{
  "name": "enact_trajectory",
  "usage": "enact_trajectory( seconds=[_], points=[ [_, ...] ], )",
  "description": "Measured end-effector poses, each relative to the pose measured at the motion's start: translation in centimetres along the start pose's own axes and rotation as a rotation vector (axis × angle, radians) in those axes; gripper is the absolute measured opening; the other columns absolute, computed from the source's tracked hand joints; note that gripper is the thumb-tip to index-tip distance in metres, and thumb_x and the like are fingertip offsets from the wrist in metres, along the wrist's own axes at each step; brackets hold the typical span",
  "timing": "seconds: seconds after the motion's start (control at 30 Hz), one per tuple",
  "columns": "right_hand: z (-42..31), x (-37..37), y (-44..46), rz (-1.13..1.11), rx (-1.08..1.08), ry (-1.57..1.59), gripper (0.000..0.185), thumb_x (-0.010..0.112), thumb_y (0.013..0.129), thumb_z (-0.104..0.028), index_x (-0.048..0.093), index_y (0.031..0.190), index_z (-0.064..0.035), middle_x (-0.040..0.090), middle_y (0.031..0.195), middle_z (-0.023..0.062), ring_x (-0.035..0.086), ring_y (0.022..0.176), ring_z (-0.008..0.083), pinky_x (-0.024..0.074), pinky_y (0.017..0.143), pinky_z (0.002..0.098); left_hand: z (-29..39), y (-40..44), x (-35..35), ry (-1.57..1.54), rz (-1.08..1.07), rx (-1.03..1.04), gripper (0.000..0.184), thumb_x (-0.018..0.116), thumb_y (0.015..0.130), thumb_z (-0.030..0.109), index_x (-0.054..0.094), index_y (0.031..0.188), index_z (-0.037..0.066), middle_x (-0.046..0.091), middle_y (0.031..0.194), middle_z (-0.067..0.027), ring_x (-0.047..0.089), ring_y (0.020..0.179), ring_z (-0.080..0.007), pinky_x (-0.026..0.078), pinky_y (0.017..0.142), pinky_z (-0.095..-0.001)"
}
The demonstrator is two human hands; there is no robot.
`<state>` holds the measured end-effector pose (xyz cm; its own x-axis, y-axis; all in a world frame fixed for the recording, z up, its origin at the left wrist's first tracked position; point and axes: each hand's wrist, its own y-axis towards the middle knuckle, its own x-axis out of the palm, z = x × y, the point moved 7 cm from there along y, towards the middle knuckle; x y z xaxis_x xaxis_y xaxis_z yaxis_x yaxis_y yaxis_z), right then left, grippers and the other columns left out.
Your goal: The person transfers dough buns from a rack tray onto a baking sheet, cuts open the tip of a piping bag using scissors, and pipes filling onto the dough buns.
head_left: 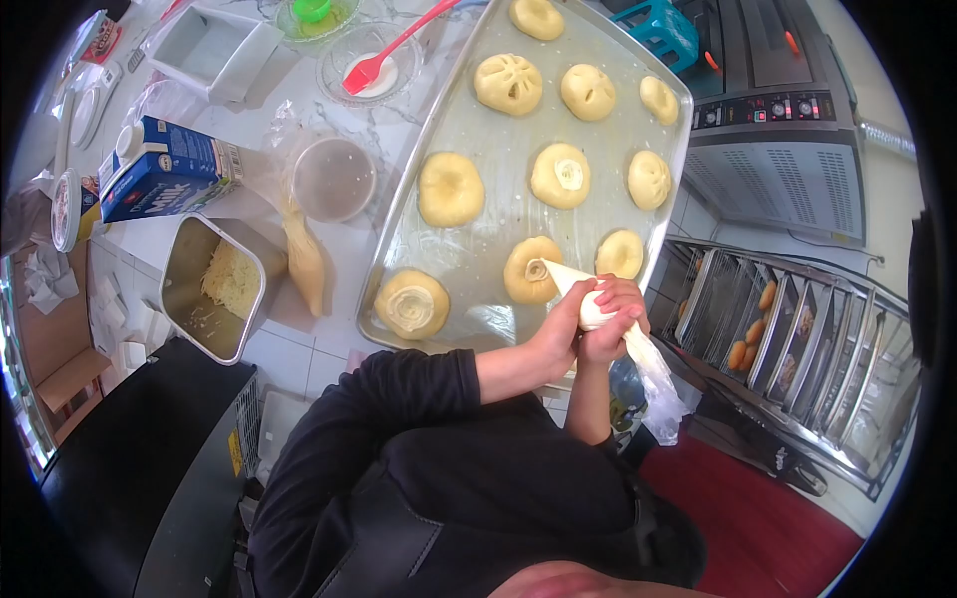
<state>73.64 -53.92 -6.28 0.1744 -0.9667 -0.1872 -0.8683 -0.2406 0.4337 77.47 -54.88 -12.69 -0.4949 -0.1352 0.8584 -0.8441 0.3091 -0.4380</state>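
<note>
Both my hands are closed around a white piping bag (568, 276), my left hand (554, 334) on its near side and my right hand (615, 324) round its upper part. The bag's twisted clear end hangs out below my right hand. Its tip meets the hollow of a dough bun (520, 284), where a small ring of pale cream shows. Cream swirls also fill a bun (412, 305) at the tray's near left corner and a bun (560, 175) in the middle row. A plain bun (620, 254) lies just beyond my hands. All sit on a metal baking tray (503, 204).
Left of the tray stand a metal tin (177, 284) with shredded filling, a milk carton (171, 169), a filled piping bag (303, 259) and a bowl with a red brush (367, 72). An oven (778, 179) and tray rack (788, 349) stand at right.
</note>
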Motion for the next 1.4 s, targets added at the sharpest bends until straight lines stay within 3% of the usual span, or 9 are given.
enact_trajectory(
  seconds=[0.27,0.43,0.47,0.57,0.77,0.87,1.4],
  points=[
    [-0.1,0.9,0.2,-0.091,0.090,0.027,0.052,0.032,0.084,-0.049,0.042,0.064,-0.0019,0.042,0.062,0.0078,0.045,0.063,0.0208,0.0391,0.063,0.0330,0.4,0.6,-1.0,-0.039,-0.011,0.098,0.030,0.044,0.081,0.031,0.042,0.104,0.011,0.047,0.090,-0.0014,0.048,0.087,-0.0117,0.039,0.074,-0.0272],
    [2.9,-0.1,-1.3,-0.093,0.099,0.093,0.047,0.035,0.085,-0.046,0.046,0.072,-0.0021,0.050,0.072,0.0126,0.049,0.066,0.0219,0.0422,0.068,0.0358,0.8,0.0,-1.5,0.114,0.057,0.188,0.033,0.043,0.081,0.032,0.041,0.106,0.010,0.049,0.095,-0.0038,0.049,0.093,-0.0145,0.040,0.078,-0.0287],
    [3.1,-0.2,-1.5,-0.093,0.101,0.106,0.046,0.036,0.085,-0.046,0.047,0.074,-0.0021,0.051,0.074,0.0135,0.050,0.067,0.0221,0.0429,0.069,0.0364,0.6,-0.1,-1.7,0.096,0.084,0.169,0.034,0.042,0.081,0.033,0.041,0.106,0.010,0.049,0.096,-0.0044,0.049,0.093,-0.0150,0.040,0.079,-0.0290],
    [2.1,0.1,-0.9,-0.009,0.028,0.129,0.041,0.037,0.087,-0.028,0.036,0.054,-0.0043,0.041,0.053,0.0071,0.044,0.055,0.0180,0.0424,0.061,0.0366,0.6,-0.8,-1.3,0.058,0.138,0.128,0.035,0.041,0.082,0.033,0.041,0.108,0.010,0.050,0.099,-0.0058,0.049,0.095,-0.0162,0.039,0.081,-0.0298],
    [2.8,-0.6,-1.3,-0.025,0.146,0.157,0.044,0.039,0.086,-0.034,0.042,0.054,-0.0041,0.044,0.054,0.0041,0.045,0.054,0.0149,0.0413,0.062,0.0338,-0.2,-0.7,-2.1,0.050,0.158,0.097,0.035,0.039,0.083,0.033,0.041,0.109,0.010,0.050,0.101,-0.0059,0.048,0.097,-0.0165,0.038,0.083,-0.0301],
    [2.1,-0.8,-1.2,-0.018,0.140,0.096,0.039,0.038,0.087,-0.026,0.037,0.054,-0.0041,0.039,0.050,0.0053,0.040,0.051,0.0148,0.0404,0.059,0.0340,-0.7,-0.4,-2.3,0.044,0.154,0.078,0.035,0.039,0.082,0.032,0.041,0.109,0.010,0.050,0.102,-0.0058,0.048,0.098,-0.0163,0.038,0.084,-0.0299],
    [1.5,-1.6,0.2,0.018,-0.018,-0.051,0.040,0.036,0.088,-0.025,0.037,0.053,-0.0049,0.040,0.052,0.0045,0.041,0.051,0.0147,0.0409,0.060,0.0347,-0.6,1.2,-1.0,0.081,0.002,0.003,0.032,0.039,0.082,0.031,0.042,0.106,0.009,0.049,0.101,-0.0060,0.047,0.097,-0.0167,0.037,0.084,-0.0309]
  ],
)
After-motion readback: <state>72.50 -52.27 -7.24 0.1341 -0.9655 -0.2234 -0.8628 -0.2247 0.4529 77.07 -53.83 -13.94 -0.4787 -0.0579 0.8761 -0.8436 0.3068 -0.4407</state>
